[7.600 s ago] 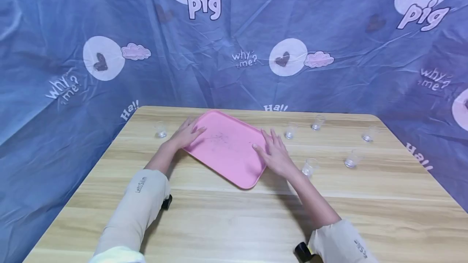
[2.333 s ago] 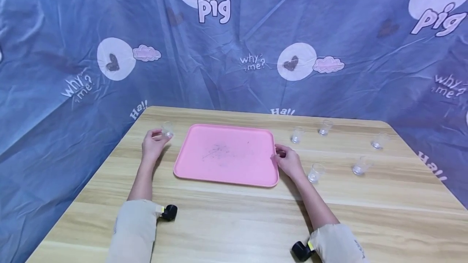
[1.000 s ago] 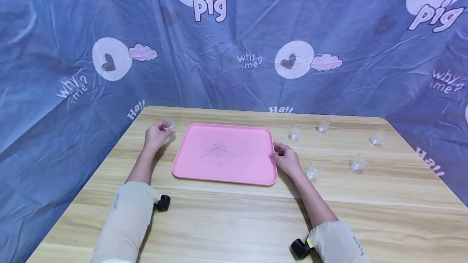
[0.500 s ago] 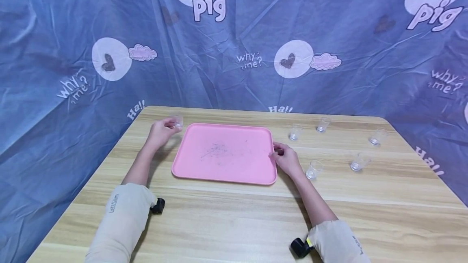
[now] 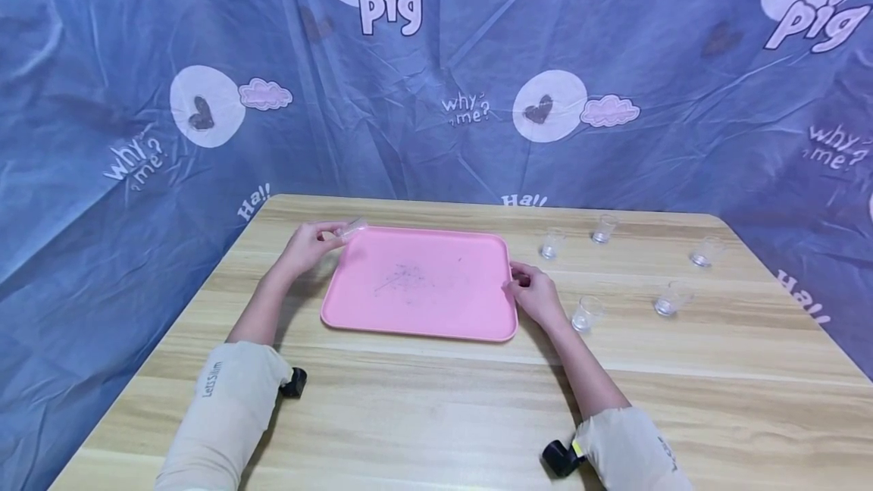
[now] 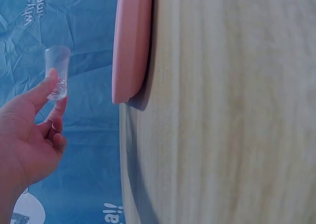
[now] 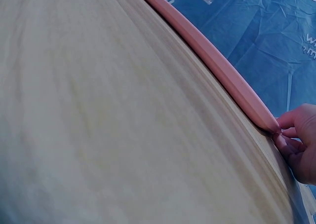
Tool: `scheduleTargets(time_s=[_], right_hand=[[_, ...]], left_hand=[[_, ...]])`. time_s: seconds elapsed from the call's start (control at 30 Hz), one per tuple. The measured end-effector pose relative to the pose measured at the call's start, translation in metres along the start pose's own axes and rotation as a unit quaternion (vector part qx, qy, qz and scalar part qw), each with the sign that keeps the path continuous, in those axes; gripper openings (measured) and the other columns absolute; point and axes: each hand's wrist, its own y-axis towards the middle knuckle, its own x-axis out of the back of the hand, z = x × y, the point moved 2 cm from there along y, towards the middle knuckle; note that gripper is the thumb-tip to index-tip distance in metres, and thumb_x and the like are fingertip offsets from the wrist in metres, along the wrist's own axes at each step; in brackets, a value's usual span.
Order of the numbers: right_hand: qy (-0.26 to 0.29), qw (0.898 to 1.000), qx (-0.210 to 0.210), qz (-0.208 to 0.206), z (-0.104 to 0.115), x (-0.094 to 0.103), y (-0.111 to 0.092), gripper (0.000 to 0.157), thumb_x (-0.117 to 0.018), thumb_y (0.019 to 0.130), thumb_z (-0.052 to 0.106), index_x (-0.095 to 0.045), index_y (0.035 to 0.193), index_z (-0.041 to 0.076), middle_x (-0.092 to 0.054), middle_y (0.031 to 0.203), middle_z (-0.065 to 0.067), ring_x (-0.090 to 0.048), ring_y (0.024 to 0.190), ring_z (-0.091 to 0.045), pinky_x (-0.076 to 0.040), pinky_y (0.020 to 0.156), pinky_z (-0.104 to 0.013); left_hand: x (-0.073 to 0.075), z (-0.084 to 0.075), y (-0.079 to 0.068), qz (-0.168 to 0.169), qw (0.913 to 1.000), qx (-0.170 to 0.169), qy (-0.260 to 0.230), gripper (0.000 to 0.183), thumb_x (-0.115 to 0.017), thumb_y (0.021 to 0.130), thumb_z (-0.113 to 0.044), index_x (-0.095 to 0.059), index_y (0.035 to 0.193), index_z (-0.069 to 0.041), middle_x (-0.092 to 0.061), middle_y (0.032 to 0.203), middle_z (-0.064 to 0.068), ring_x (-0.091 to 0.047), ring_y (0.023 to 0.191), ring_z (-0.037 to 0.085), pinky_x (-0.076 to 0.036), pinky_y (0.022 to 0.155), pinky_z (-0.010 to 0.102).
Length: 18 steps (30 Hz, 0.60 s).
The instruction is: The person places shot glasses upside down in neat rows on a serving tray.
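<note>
Passage lies across the table (image 5: 423, 400) in front of the pink tray (image 5: 443, 301); the right grip (image 5: 537, 297) and five small glasses (image 5: 583, 320) obstruct its right side.

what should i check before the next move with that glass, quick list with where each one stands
1. Left hand has a grip on the glass: ok, pinched near its base.
2. Glass upright: not ok, tipped well over.
3. Glass clear of the pink tray: ok, the left wrist view shows a gap.
4. Tray steadied: ok, right hand pinches its right edge.
5. Tray flat on the table: ok.
6. Tray surface clean: cannot tell, dark marks could be dirt or scratches.
</note>
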Motion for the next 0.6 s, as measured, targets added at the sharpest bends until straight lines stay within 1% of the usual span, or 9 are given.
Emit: scheduleTargets(time_s=[0.07, 0.13, 0.23, 0.33, 0.4, 0.47, 0.6], right_hand=[[0.000, 1.000, 0.002, -0.001, 0.0002, 0.0000, 0.0003, 0.040, -0.054, 0.071, 0.003, -0.049, 0.111, -0.002, -0.053, 0.098, -0.015, -0.050, 0.086, -0.023, -0.043, 0.073, -0.031], [-0.001, 1.000, 0.006, -0.003, 0.0002, 0.0000, 0.0005, 0.040, -0.054, 0.071, 0.003, -0.049, 0.111, -0.002, -0.054, 0.097, -0.015, -0.050, 0.085, -0.022, -0.044, 0.072, -0.031], [0.000, 1.000, 0.008, -0.003, 0.0002, -0.0002, 0.0008, 0.040, -0.054, 0.071, 0.003, -0.049, 0.111, -0.002, -0.054, 0.097, -0.015, -0.050, 0.084, -0.021, -0.044, 0.071, -0.030], [-0.001, 1.000, 0.006, -0.003, -0.0008, -0.0004, 0.0011, 0.040, -0.054, 0.071, 0.003, -0.049, 0.111, -0.001, -0.054, 0.098, -0.015, -0.050, 0.084, -0.022, -0.044, 0.072, -0.030], [-0.003, 1.000, 0.003, -0.001, -0.0011, -0.0004, 0.0010, 0.041, -0.054, 0.071, 0.004, -0.049, 0.111, -0.001, -0.053, 0.098, -0.015, -0.050, 0.084, -0.022, -0.043, 0.073, -0.031], [-0.005, 1.000, 0.001, -0.001, -0.0013, -0.0003, 0.0009, 0.041, -0.054, 0.071, 0.004, -0.048, 0.112, -0.001, -0.053, 0.098, -0.015, -0.049, 0.085, -0.022, -0.043, 0.073, -0.031], [-0.004, 1.000, 0.005, -0.002, -0.0013, 0.0003, 0.0006, 0.041, -0.053, 0.071, 0.004, -0.048, 0.111, -0.002, -0.053, 0.098, -0.015, -0.050, 0.085, -0.023, -0.043, 0.073, -0.031]], left_hand=[[-0.0005, -0.0008, 0.0010, 0.000, 0.9999, -0.014, 0.005, 0.033, -0.061, 0.073, -0.015, -0.057, 0.104, -0.004, -0.056, 0.077, 0.010, -0.036, 0.043, 0.012, -0.032, 0.036, 0.024], [-0.0009, -0.0021, 0.0011, -0.004, 0.9999, -0.013, 0.002, 0.036, -0.061, 0.073, -0.015, -0.055, 0.106, -0.002, -0.057, 0.082, 0.010, -0.038, 0.048, 0.013, -0.034, 0.041, 0.024], [-0.0012, -0.0038, 0.0002, -0.013, 0.9995, 0.012, -0.024, 0.039, -0.062, 0.072, -0.016, -0.050, 0.106, 0.001, -0.056, 0.087, 0.011, -0.040, 0.061, 0.016, -0.035, 0.053, 0.025], [-0.0010, -0.0048, -0.0012, -0.035, 0.9975, 0.038, -0.049, 0.035, -0.063, 0.071, -0.018, -0.049, 0.098, 0.000, -0.055, 0.087, 0.010, -0.039, 0.070, 0.017, -0.034, 0.061, 0.026], [-0.0009, -0.0046, -0.0018, -0.048, 0.9965, 0.044, -0.052, 0.032, -0.064, 0.070, -0.019, -0.050, 0.093, -0.002, -0.054, 0.085, 0.009, -0.039, 0.069, 0.016, -0.034, 0.060, 0.025], [-0.0006, -0.0043, -0.0021, -0.062, 0.9962, 0.041, -0.045, 0.030, -0.064, 0.070, -0.021, -0.052, 0.090, -0.003, -0.055, 0.083, 0.008, -0.038, 0.066, 0.016, -0.034, 0.055, 0.025], [-0.0004, -0.0056, -0.0016, -0.075, 0.9961, 0.027, -0.037, 0.029, -0.064, 0.070, -0.024, -0.055, 0.090, -0.005, -0.055, 0.082, 0.007, -0.038, 0.062, 0.015, -0.034, 0.051, 0.024]])
